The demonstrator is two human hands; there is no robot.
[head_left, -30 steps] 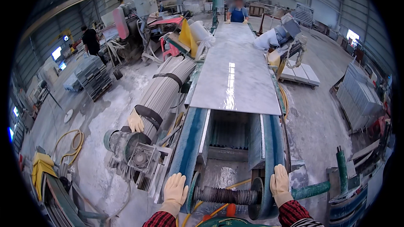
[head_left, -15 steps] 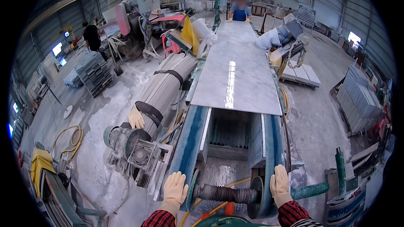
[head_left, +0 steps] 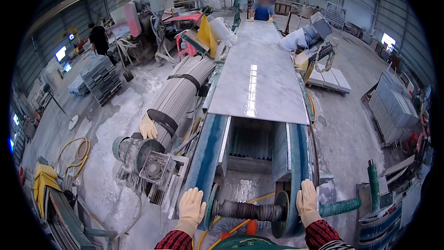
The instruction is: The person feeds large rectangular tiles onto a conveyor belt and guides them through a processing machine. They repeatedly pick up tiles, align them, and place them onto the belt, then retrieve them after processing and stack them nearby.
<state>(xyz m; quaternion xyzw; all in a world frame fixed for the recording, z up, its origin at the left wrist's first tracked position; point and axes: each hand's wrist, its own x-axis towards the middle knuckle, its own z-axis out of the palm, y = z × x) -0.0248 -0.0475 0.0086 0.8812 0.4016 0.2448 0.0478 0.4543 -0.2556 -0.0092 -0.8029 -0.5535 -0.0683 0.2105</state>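
My left hand [head_left: 190, 210], in a cream rubber glove, lies with its fingers stretched out on the near end of the left blue conveyor belt [head_left: 206, 150]. In a matching glove, my right hand [head_left: 308, 203] rests flat on the near end of the right blue belt [head_left: 299, 150]. Both are open and hold nothing. Beyond them a large pale grey polished stone slab [head_left: 273, 83] lies flat across the two belts. Its near edge is well ahead of my fingers. Between the hands runs a dark ribbed roller shaft [head_left: 249, 210].
A co-worker [head_left: 262, 8] in a blue apron stands with gloved hands at the slab's far end. Left of the conveyor are a motor [head_left: 132, 152] and a loose glove [head_left: 148, 127]. A green pipe [head_left: 341, 207] juts out at right. Stacked slabs [head_left: 393, 106] stand further right.
The whole view has shifted very slightly. My hands remain on the belts, and the slab shows no clear movement of its own.
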